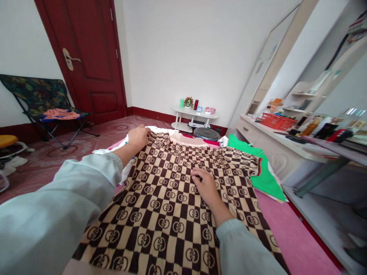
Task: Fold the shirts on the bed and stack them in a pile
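A: Logo on my feed?
B: Interlocked rings (163, 223) across checked shirt (172, 183), spread on pink cover (292, 229). Left hand (139, 138) pinches sleeve (159, 140); right hand (206, 188) curled on front, grip I cannot tell.

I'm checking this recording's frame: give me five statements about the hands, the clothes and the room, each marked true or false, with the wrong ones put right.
1. The left hand is at a short sleeve of the checked shirt. True.
2. The green garment lies on top of the checked shirt. False: the shirt's other sleeve lies over part of the green garment.
3. The right hand is on the front of the checked shirt. True.
4. The red basket stands on the floor. False: the red basket is on the white dresser.
5. A peach-coloured cloth lies on the folding chair. True.
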{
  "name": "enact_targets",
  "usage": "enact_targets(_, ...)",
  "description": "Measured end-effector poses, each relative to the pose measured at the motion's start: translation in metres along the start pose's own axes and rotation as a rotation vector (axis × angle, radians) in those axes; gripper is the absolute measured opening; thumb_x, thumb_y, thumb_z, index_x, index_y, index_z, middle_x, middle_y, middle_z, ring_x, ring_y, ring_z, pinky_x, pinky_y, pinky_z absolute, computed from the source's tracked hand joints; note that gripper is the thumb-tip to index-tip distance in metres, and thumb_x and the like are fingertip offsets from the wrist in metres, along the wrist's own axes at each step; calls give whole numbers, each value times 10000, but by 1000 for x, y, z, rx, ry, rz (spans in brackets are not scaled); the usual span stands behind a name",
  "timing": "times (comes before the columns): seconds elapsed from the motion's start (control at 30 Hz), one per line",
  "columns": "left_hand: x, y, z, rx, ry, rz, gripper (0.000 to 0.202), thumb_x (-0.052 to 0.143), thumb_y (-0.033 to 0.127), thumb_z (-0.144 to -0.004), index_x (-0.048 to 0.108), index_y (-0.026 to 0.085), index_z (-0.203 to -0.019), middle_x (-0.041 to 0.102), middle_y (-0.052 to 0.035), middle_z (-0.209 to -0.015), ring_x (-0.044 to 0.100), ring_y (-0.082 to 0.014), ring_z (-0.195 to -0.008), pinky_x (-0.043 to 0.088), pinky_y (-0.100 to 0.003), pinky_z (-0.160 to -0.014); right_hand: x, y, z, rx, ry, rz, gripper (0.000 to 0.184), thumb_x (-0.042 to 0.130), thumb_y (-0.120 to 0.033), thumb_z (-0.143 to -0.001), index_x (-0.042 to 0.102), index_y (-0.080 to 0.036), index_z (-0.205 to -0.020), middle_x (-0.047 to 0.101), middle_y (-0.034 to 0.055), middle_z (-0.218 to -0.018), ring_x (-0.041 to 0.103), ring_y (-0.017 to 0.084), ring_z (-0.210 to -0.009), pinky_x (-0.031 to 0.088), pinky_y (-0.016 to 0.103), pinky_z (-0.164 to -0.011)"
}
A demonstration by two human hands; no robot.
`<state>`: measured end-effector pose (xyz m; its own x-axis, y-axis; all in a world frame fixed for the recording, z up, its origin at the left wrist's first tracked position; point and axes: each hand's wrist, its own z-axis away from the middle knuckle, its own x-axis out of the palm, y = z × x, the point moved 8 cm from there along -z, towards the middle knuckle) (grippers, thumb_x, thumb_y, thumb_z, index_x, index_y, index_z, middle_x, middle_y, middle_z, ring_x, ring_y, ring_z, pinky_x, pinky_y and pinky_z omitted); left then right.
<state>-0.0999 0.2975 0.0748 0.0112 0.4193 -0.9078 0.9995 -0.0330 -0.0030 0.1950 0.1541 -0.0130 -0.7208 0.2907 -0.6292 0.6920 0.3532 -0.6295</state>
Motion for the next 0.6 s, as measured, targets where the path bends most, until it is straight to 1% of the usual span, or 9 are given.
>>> enact_targets(0.1,10,-18,-7,-95,-144,-138,324,518,212,-777,684,156,-1050,621,-176,-1099,571,-341,-1004,441,-421,-801,1,1,-1,8,-1,9,206,523,-153,-773,697,-230,-852,657,39,-1124,578,202,-1063,408,401,-974)
enact_targets(0.17,11,-15,-11,-95,-160,-228,341,518,212,-778,668,95,-1060,598,-220,-1136,510,-373,-1094,398,-481,-863,2,1,-1,17,-2,19,205,523,-152,-770,697,-232,-844,658,35,-1123,579,204,-1059,407,406,-973)
enact_targets(0.2,9,-8,-14,-71,-139,-253,351,509,211,-783,657,82,-1074,582,-228,-1164,475,-381,-1137,373,-502,-890,2,1,-1,20,-3,23,205,524,-152,-769,697,-233,-843,659,32,-1121,580,204,-1055,409,407,-970)
enact_targets(0.27,4,15,-19,-4,-83,-239,359,493,210,-794,637,79,-1095,554,-225,-1209,430,-382,-1189,351,-510,-920,2,1,-1,23,1,29,204,523,-155,-772,696,-237,-844,661,29,-1115,580,205,-1051,410,413,-967)
enact_targets(0.33,2,43,-23,55,-62,-136,348,497,209,-801,625,86,-1101,554,-214,-1209,455,-367,-1176,375,-478,-917,2,0,0,25,2,35,206,520,-162,-780,698,-240,-849,660,30,-1115,578,208,-1052,411,422,-964)
enact_targets(0.4,7,69,-27,49,-90,45,342,537,216,-787,618,99,-1098,583,-202,-1169,511,-351,-1128,406,-439,-903,1,-1,0,23,4,36,211,518,-159,-781,699,-245,-847,660,31,-1115,577,211,-1053,414,428,-960)
enact_targets(0.47,20,89,-31,-34,-160,264,396,608,206,-735,600,99,-1116,635,-189,-1082,564,-337,-1071,438,-403,-877,1,-2,0,18,4,30,221,518,-148,-776,700,-251,-845,662,27,-1110,576,210,-1052,418,424,-956)
enact_targets(0.53,39,105,-32,-121,-242,428,431,645,169,-688,594,74,-1105,689,-169,-918,631,-311,-945,482,-365,-797,0,-4,0,10,6,26,226,521,-141,-769,701,-255,-844,667,19,-1094,577,208,-1048,420,415,-955)
enact_targets(0.6,56,120,-33,-147,-305,511,328,634,141,-689,631,60,-1007,696,-129,-713,668,-273,-756,505,-335,-686,0,-5,0,4,7,31,229,520,-140,-768,702,-256,-843,668,15,-1086,577,207,-1044,421,409,-954)
